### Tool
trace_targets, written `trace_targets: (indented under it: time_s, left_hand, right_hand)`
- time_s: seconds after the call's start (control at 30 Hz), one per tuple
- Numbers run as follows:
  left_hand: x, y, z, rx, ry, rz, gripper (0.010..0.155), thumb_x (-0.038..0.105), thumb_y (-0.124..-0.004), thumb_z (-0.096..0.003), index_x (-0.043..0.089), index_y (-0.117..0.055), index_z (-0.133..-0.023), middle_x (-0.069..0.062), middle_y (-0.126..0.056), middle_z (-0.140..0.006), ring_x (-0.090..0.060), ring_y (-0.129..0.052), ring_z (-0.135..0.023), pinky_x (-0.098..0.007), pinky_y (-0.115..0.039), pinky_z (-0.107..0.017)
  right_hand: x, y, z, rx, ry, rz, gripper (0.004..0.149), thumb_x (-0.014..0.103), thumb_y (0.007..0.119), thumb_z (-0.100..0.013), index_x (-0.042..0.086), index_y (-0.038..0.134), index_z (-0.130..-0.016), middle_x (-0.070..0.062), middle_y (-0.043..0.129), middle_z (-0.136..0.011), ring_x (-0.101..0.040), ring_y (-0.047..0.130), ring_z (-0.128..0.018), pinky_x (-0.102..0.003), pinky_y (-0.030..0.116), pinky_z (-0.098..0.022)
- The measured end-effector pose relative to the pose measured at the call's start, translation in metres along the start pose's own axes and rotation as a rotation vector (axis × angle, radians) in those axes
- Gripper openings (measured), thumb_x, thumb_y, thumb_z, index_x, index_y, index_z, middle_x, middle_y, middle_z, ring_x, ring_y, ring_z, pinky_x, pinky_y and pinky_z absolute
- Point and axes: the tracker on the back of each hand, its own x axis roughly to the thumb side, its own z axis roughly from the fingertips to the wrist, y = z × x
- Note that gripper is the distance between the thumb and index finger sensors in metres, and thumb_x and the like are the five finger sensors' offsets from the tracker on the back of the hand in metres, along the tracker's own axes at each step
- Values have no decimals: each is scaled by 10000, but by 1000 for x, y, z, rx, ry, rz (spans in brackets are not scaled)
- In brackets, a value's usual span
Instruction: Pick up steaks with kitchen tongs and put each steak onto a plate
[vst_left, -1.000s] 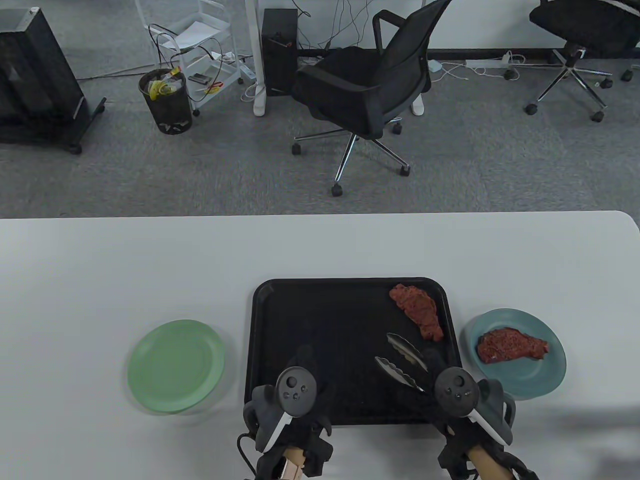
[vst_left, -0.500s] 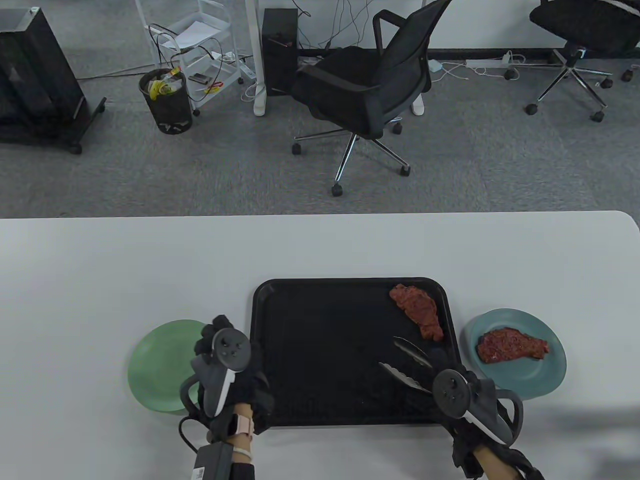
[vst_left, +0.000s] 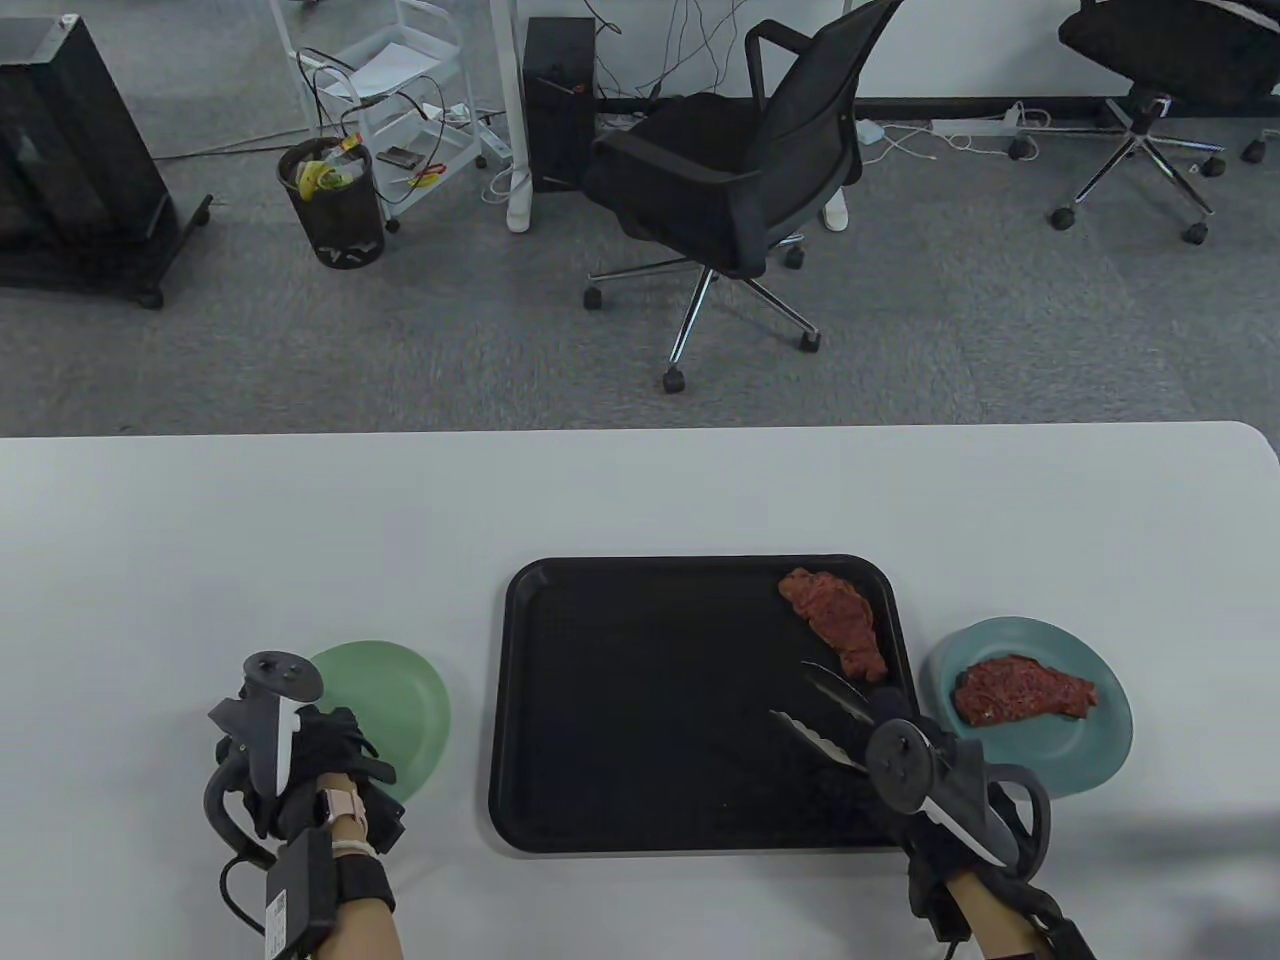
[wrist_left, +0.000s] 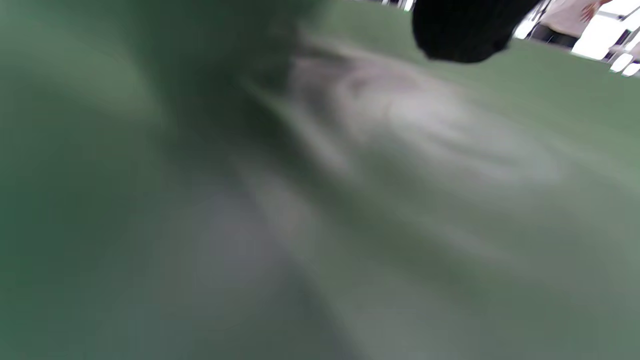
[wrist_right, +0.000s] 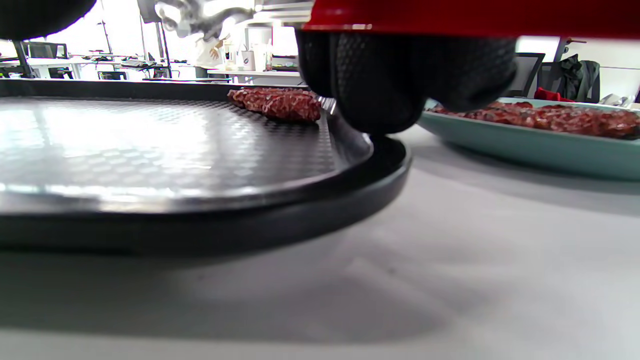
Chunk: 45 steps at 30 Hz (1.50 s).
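A black tray (vst_left: 640, 720) holds one raw red steak (vst_left: 835, 620) in its far right corner; the right wrist view shows this steak (wrist_right: 280, 102) lying flat. A second steak (vst_left: 1020, 690) lies on the blue plate (vst_left: 1095, 760) right of the tray. At the tray's near right corner my right hand (vst_left: 890, 720) grips the metal tongs (vst_left: 825, 710). The tongs' arms are spread, with the tips just short of the tray steak. My left hand (vst_left: 335, 750) lies over the left part of the green plate (vst_left: 410, 700), tracker tipped sideways. Its finger posture is hidden.
The table's front edge runs just below both wrists. In the left wrist view the green plate (wrist_left: 450, 200) fills the blurred frame under one fingertip (wrist_left: 465, 30). An office chair (vst_left: 730, 170) and a bin (vst_left: 335, 205) stand on the floor beyond the table.
My left hand swung left from the tray's near left corner onto the green plate's left part. My right hand edged the tongs a little toward the tray steak.
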Motion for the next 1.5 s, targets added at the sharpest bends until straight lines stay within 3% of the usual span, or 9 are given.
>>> trace_targets:
  time_s: [0.3, 0.5, 0.63, 0.7, 0.8, 1.0, 1.2, 1.4, 1.5]
  left_hand:
    - [-7, 8, -5, -1, 84, -125, 779, 327, -784, -442, 203, -360, -1083, -141, -510, -1011, -386, -614, -883, -479, -638, -659]
    - [-27, 13, 3, 37, 78, -86, 668, 305, -810, -403, 202, -594, -1027, -54, -790, -817, -254, -894, -609, -355, -846, -438]
    - [-49, 16, 14, 18, 84, 169, 586, 302, -798, -396, 259, -694, -971, -37, -823, -747, -233, -981, -550, -317, -919, -355]
    - [-62, 15, 20, -17, 63, 430, 532, 278, -794, -397, 281, -757, -928, -38, -829, -721, -264, -1005, -574, -283, -939, -321]
    - [-76, 10, 33, -92, 38, 813, 504, 223, -806, -401, 253, -796, -904, -68, -819, -750, -331, -1009, -581, -389, -926, -343]
    - [-67, 11, 70, 53, -84, 851, 546, 197, -741, -407, 149, -664, -945, -123, -798, -832, -352, -995, -589, -367, -950, -296]
    - [-22, -13, 110, -149, -277, 954, 561, 197, -718, -418, 143, -613, -967, -135, -765, -841, -354, -977, -602, -368, -945, -298]
    - [13, -64, 134, -427, -323, 1053, 568, 194, -721, -418, 132, -611, -972, -150, -765, -835, -370, -967, -598, -380, -938, -289]
    - [16, -70, 136, -462, -330, 1051, 571, 194, -715, -423, 132, -595, -978, -152, -751, -842, -370, -959, -607, -379, -935, -298]
  right_hand:
    - [-1, 0, 0, 0, 3, -7, 963, 712, 700, -274, 224, 382, -1042, -153, 720, -934, -344, 869, -656, -525, 746, -550]
    - [-1, -1, 2, 3, -12, -21, 965, 712, 700, -274, 221, 384, -1042, -155, 720, -934, -348, 868, -657, -526, 745, -552]
    - [0, -2, 4, 9, -27, -24, 964, 712, 700, -274, 222, 385, -1042, -153, 721, -934, -346, 869, -657, -525, 747, -550]
    - [1, -4, 6, 13, -36, -19, 963, 712, 700, -274, 223, 386, -1041, -151, 721, -933, -346, 870, -655, -523, 748, -550]
    - [2, -6, 10, 2, -51, -13, 965, 712, 700, -273, 221, 385, -1042, -151, 722, -933, -344, 870, -656, -524, 748, -549]
    - [6, -9, 13, 3, -76, -8, 965, 712, 700, -274, 222, 384, -1043, -152, 720, -934, -346, 869, -657, -524, 748, -550]
    - [9, -11, 16, 4, -84, 10, 966, 712, 700, -274, 220, 384, -1043, -153, 721, -933, -345, 871, -656, -525, 748, -549]
    - [4, -8, 16, 31, -63, 22, 970, 713, 699, -273, 214, 385, -1043, -153, 719, -935, -345, 869, -659, -526, 747, -550]
    - [0, -7, 14, 42, -46, 17, 970, 712, 700, -273, 214, 383, -1043, -154, 718, -935, -348, 867, -660, -527, 746, -550]
